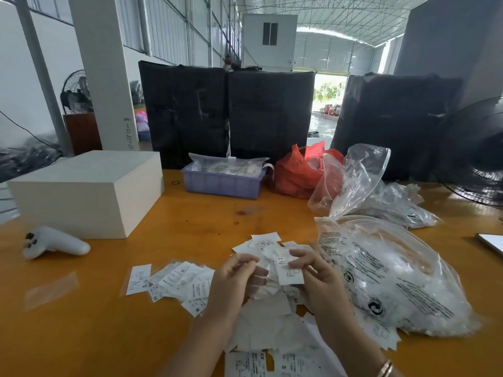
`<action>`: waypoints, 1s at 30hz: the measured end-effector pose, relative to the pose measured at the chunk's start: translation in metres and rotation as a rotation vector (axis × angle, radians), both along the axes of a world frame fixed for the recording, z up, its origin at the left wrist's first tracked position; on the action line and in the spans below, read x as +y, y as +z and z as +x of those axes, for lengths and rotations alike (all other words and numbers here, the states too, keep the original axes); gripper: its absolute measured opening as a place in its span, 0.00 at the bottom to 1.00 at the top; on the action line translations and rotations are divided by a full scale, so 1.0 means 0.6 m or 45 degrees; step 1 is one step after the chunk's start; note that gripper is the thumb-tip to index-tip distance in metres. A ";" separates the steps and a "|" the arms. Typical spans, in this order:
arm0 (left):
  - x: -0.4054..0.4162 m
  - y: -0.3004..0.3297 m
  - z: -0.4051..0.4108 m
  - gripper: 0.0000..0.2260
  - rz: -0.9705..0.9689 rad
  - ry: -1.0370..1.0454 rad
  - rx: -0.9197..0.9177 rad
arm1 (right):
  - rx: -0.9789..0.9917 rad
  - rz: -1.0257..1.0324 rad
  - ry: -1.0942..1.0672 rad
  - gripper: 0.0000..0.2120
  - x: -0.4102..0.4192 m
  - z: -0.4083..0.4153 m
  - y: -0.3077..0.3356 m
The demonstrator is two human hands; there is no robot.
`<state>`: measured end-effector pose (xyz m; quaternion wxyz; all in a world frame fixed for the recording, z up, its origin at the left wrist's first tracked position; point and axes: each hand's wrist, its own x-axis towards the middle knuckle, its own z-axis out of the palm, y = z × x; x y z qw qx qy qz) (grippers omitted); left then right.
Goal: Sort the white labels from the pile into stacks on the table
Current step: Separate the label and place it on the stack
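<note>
Above pile (272, 317) | right hand (313, 270) pinches label (288, 276) | left hand (234, 278) curled

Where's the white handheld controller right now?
In the head view, the white controller lies on the orange table, far left, just in front of the white box and left of the spread labels.

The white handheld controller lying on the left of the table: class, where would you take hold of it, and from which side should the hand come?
Grip the white controller around its smooth tapered handle, the end pointing right. Come from above, fingers wrapping across the handle. It lies flat on the table with its buttoned head at the left, so the handle avoids the buttons.
</note>
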<state>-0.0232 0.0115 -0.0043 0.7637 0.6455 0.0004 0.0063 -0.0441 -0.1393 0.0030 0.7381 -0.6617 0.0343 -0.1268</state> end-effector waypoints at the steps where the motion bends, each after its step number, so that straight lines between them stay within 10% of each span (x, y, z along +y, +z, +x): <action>1: 0.000 0.001 -0.001 0.07 -0.007 -0.005 -0.001 | -0.018 -0.043 -0.010 0.21 0.001 -0.001 -0.003; 20: 0.005 0.004 0.003 0.16 -0.603 -0.058 0.149 | -0.215 -0.539 -0.141 0.10 0.020 -0.021 -0.024; 30: 0.003 0.008 -0.008 0.08 -0.204 -0.195 0.092 | -0.065 -0.359 -0.025 0.08 0.019 -0.016 -0.013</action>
